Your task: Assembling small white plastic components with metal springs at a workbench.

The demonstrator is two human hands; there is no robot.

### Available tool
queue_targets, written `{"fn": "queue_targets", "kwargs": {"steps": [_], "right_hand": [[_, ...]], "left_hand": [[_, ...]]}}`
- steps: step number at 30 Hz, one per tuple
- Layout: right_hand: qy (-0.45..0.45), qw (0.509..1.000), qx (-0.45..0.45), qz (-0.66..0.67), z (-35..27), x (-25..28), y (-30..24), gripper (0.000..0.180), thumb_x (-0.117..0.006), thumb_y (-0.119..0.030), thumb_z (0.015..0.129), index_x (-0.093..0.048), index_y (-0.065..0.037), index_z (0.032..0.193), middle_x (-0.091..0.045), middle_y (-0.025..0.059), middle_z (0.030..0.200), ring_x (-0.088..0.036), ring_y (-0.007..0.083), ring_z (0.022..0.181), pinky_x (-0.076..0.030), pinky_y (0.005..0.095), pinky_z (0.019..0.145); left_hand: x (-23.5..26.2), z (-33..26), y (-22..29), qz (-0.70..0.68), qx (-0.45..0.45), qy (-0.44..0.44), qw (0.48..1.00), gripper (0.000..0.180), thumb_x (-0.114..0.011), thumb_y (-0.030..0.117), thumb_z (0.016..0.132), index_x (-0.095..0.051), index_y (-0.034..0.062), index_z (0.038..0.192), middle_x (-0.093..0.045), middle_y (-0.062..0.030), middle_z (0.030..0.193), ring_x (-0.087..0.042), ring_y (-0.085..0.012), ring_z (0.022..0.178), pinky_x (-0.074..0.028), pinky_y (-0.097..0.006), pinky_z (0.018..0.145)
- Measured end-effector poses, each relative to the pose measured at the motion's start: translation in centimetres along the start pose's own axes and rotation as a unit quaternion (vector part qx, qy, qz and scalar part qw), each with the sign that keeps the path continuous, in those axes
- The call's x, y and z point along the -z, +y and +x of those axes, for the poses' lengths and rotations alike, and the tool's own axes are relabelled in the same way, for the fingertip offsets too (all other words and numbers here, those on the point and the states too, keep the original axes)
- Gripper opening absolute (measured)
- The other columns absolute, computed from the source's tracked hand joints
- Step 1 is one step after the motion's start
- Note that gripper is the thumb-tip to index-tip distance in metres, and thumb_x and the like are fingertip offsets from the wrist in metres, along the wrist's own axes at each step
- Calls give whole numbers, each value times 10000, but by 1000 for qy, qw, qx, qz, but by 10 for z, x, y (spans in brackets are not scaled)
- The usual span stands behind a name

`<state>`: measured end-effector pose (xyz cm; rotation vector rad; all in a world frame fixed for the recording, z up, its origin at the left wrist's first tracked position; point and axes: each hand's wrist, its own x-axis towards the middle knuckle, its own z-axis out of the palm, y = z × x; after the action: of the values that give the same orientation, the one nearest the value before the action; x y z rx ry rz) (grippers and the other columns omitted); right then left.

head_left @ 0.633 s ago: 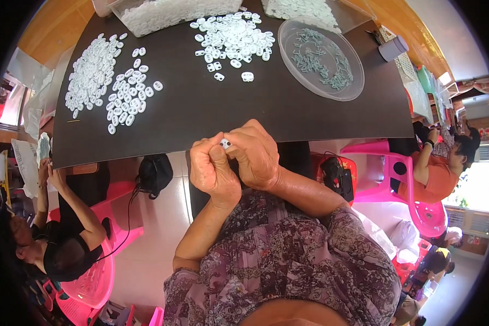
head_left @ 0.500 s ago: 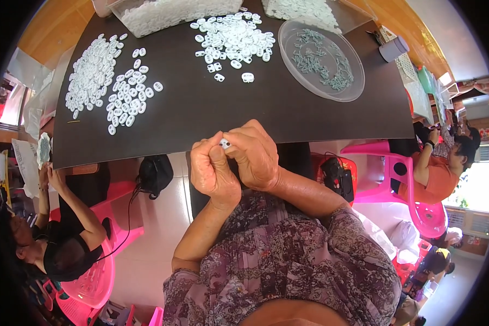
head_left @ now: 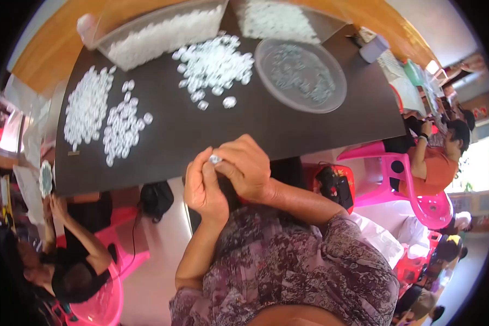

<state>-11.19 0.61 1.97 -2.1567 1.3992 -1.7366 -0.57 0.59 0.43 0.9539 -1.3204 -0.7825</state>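
Between the fingertips of both hands, just off the table's near edge, is a small white plastic piece (head_left: 215, 159) with dark spots. My left hand (head_left: 205, 187) pinches it from one side with thumb and forefinger. My right hand (head_left: 245, 167) grips its other side, fingers curled in. Fingers cover most of the piece. Ahead on the dark table (head_left: 201, 136) lies a pile of similar white pieces (head_left: 214, 62), with one loose piece (head_left: 230, 102) apart from it. A round clear tray (head_left: 339, 100) holds many small grey-green sticks (head_left: 304, 73).
Two more groups of white pieces, a large one (head_left: 87, 111) and a smaller one (head_left: 123, 130), lie at the left. Clear bins (head_left: 160, 38) of white parts line the far edge. A grey cup (head_left: 374, 49) stands far right. Other people sit left and right on pink chairs (head_left: 413, 187).
The whole view has tilted and shifted, with the bins now showing more fully. Both hands stay together on the white piece.
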Motion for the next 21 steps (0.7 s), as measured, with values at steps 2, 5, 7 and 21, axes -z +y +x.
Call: {"fn": "queue_targets", "kwargs": {"steps": [2,5,7,21], "right_hand": [[13,1000,-3,0,2,3,2,175,-667,13,688,-636,-5,860,-619,110,822,-567,258,676,-453,336,604],[17,1000,-12,9,11,13,9,163,-670,3,695,-641,-18,854,-624,105,820,-563,256,670,-451,336,610],[-12,998,50,-48,29,32,23,168,-685,2,690,-648,-34,850,-633,102,829,-569,247,676,-448,331,613],[81,897,118,-419,196,115,155,178,-621,-96,750,-654,-20,908,-629,118,814,-581,251,740,-458,337,687]], "left_hand": [[1,0,5,-66,67,-38,995,320,-469,41,931,-478,-57,1235,-578,-28,828,-518,-77,679,-445,-208,636],[-4,1,1,-69,62,-41,995,366,-500,115,936,-441,-12,1275,-580,-16,849,-497,-53,676,-425,-189,599],[-4,8,4,-59,70,-56,994,352,-506,119,933,-457,-13,1255,-591,-28,863,-512,-59,688,-426,-189,601],[-14,56,-17,150,-72,-119,979,173,-576,-15,815,-610,11,983,-588,-77,751,-552,-194,643,-448,-282,577]]}}
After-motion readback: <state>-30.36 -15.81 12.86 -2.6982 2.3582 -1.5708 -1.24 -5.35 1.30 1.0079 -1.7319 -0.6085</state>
